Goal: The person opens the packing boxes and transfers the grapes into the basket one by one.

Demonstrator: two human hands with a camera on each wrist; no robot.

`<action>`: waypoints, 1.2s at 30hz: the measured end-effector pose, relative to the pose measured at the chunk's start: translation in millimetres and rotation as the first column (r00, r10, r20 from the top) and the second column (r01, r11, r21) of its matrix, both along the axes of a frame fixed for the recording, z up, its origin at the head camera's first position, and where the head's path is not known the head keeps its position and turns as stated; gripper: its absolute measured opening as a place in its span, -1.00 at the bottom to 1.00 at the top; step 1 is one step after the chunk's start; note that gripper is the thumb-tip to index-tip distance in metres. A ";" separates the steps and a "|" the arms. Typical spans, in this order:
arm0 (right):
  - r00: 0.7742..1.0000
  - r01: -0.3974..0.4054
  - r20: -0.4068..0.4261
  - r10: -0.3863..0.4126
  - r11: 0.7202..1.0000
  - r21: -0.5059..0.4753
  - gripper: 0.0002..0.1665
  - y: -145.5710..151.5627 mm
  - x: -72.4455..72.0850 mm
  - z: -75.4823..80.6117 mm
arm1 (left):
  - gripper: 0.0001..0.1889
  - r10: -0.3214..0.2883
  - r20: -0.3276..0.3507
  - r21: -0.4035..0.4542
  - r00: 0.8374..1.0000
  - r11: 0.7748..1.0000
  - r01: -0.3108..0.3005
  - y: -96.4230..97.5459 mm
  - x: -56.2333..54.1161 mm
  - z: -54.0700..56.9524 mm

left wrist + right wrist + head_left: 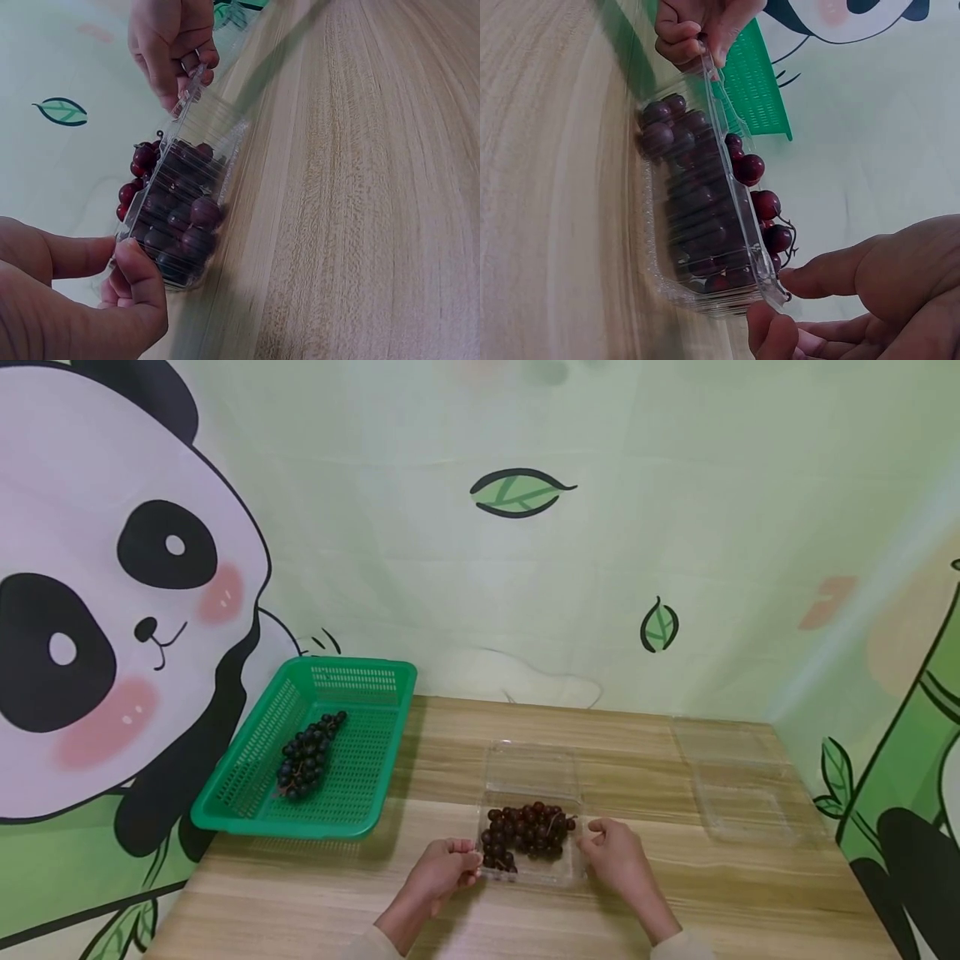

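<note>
Dark red grapes (531, 829) fill much of a clear plastic clamshell box (551, 870) on the table, its lid (531, 768) tipped back toward the wall. My left hand (444, 870) pinches the box's rim at its left front corner between thumb and fingers. At the opposite side, my right hand (617, 857) pinches the right rim, thumb above and fingers below, as the right wrist view shows. Some grapes (766, 204) and a bare stem (789, 244) stick up over the rim.
To the left stands a green plastic basket (375, 777) holding one bunch of dark grapes (306, 758). Another clear clamshell box (738, 785) lies opened out at the right of the wooden table (337, 902). A wall cloth (420, 568) with a panda print hangs behind.
</note>
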State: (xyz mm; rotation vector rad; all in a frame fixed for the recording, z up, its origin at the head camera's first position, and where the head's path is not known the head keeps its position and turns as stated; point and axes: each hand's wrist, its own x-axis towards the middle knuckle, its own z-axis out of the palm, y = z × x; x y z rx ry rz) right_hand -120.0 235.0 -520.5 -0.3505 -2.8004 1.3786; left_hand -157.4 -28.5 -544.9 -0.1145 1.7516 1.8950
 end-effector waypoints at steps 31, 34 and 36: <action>1.000 0.021 -0.020 -0.022 0.999 -0.051 -0.71 -5.1 3.3 -8.7 | -0.60 -0.032 -0.281 -0.270 0.959 0.962 -0.048 3.1 0.2 8.9; 1.000 0.026 -0.014 -0.027 0.997 -0.072 -0.70 -5.7 3.3 -8.2 | -0.58 -0.051 -0.346 -0.334 0.937 0.940 -0.072 4.6 0.3 9.4; 1.000 0.029 -0.010 -0.030 0.996 -0.084 -0.70 -5.9 3.1 -8.3 | -0.59 -0.074 -0.400 -0.394 0.913 0.914 -0.099 6.0 0.5 9.9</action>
